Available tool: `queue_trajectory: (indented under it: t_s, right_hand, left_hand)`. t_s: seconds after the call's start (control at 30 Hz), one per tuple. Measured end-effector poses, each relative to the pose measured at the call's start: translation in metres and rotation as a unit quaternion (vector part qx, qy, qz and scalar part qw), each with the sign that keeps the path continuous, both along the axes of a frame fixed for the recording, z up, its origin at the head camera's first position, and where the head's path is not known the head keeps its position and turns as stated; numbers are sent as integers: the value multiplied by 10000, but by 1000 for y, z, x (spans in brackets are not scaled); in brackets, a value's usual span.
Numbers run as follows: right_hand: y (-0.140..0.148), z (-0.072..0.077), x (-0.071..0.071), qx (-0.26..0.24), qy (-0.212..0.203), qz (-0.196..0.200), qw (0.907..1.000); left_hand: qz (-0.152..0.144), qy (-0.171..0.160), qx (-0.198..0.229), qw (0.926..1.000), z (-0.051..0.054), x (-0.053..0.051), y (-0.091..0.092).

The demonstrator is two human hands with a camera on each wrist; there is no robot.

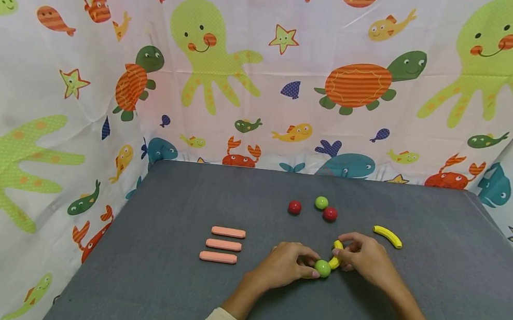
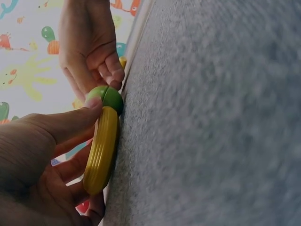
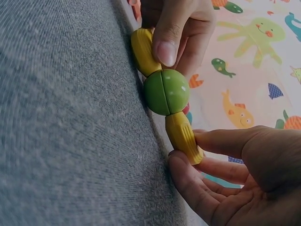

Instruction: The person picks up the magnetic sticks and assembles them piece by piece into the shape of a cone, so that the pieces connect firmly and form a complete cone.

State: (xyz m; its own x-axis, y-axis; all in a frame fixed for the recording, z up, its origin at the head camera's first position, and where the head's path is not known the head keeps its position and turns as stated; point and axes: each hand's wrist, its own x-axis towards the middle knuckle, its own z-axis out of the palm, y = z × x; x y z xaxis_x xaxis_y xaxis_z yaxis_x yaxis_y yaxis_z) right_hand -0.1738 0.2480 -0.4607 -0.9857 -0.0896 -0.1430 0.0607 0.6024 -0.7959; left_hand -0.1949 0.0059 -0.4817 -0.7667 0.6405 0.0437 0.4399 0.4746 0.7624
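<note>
My left hand (image 1: pixel 285 263) holds a yellow toy banana (image 2: pixel 102 150), its thumb reaching the side of a green ball (image 1: pixel 322 268). In the head view that banana is mostly hidden under the hand. Between thumb and fingers, my right hand (image 1: pixel 368 258) pinches a second toy banana (image 3: pixel 182 136), which meets the ball's other side. The ball has a seam around it and sits between the ends of the two bananas, low over the grey cloth. All three look in contact.
A third toy banana (image 1: pixel 387 236) lies beyond the right hand. Farther back are two red balls, one left (image 1: pixel 295 207) and one right (image 1: pixel 330 214), with another green ball (image 1: pixel 321 203). Three pink toy sausages (image 1: pixel 223 245) lie in a column at left on the grey table (image 1: pixel 154 285).
</note>
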Motion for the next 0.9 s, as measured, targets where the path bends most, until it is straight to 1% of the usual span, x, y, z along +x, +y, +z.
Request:
queue_trajectory:
  t_s: [0.17, 0.27, 0.37, 0.57, 0.7, 0.9]
  right_hand:
    - [4, -2, 0, 18, -38, -30, 10000]
    - [5, -1, 0, 78, -111, -91, 9999]
    - [4, 1, 0, 183, -124, -83, 9997]
    - [-1, 2, 0, 574, -153, -74, 9982]
    - [-4, 1, 1, 665, -173, -65, 9976]
    - [-5, -1, 1, 599, -43, -31, 9982]
  left_hand:
    - [1, -433, 111, 9990, 4, -2, -3]
    - [6, -575, 63, 9983, 5, -5, -6]
    - [23, -609, -21, 9981, 7, -8, -13]
    - [51, -447, -230, 9987, 12, -11, -27]
    - [-93, -502, -285, 9983, 15, -12, -29]
    - [-454, -839, -312, 9950, 18, -11, -27]
